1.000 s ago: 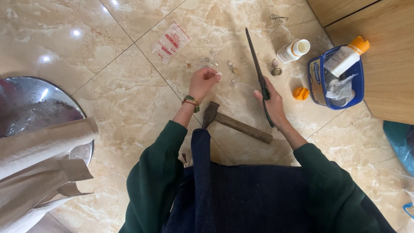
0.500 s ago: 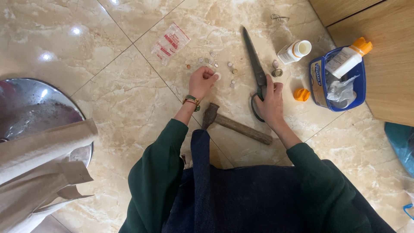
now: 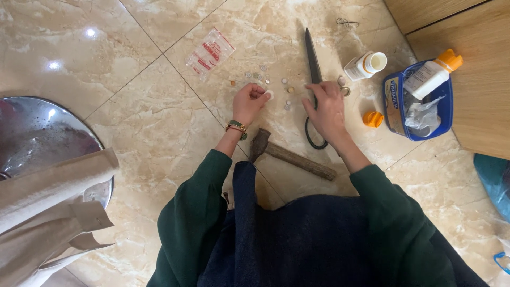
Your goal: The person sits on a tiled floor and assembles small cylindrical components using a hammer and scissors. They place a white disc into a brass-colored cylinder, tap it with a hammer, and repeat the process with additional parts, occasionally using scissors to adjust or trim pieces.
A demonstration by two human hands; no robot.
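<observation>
Two hands work among scattered buttons: the right hand has lowered the scissors flat, fingers released; the left hand pinches a white button. Bare tile lies left.

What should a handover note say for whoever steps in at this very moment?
Left hand: fingers curled on the floor, pinching a small white round piece; whether it is lifted cannot be told.
Right hand: lying flat over the long dark metal scissors, blade pointing away, loop handle by the wrist.
Nearby: scattered small round pieces on the beige marble tile floor, wooden-handled hammer between the forearms, open white bottle lying on its side, orange cap, blue tub.
Done: pieces spread out, scissors on the floor.
Left: most pieces lie untouched.
</observation>
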